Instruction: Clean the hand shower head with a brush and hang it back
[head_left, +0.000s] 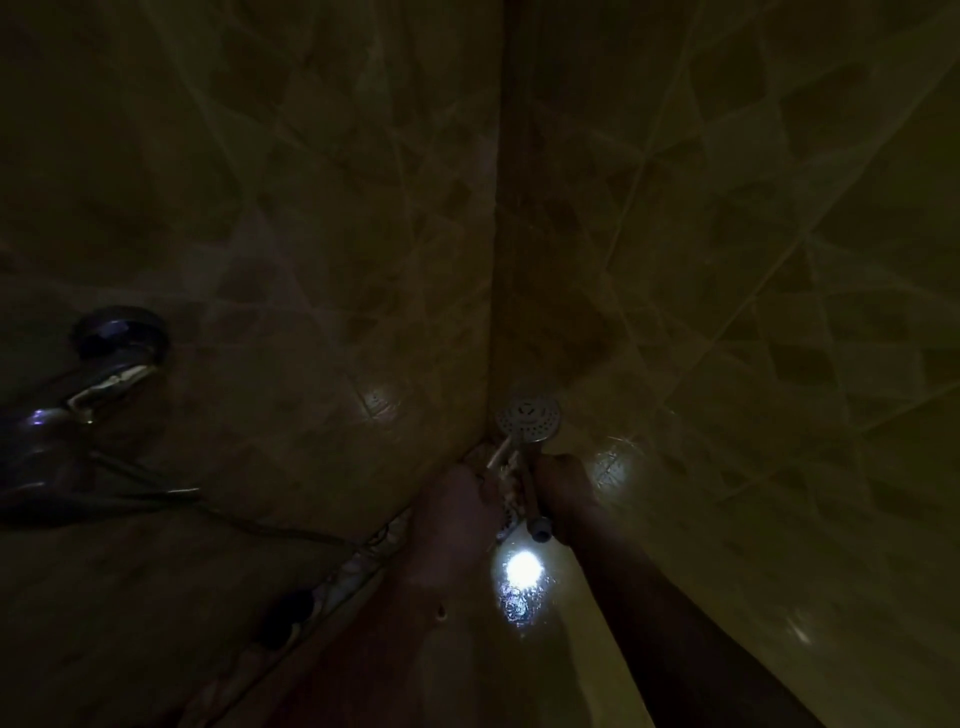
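**Shower head held face-up in the corner for brushing**

Head view: the scene is very dim. The right hand (563, 488) curls its grip around the handle of the hand shower head (530, 420). The head is low in the corner where the two tiled walls (322, 249) meet. Its perforated face is turned towards the camera, probably so that the nozzles can be seen and reached.

The left hand (457, 499) sits just beside it. Its grip appears to be closed on a thin pale brush (498, 453) angled up to the rim of the head, though the darkness hides the fingers.

A bright reflection (522, 566) shines on the wet surface below the hands. A tap (119, 343) and its hose (234, 522) are well apart on the left. The shower head has not yet been hung back.
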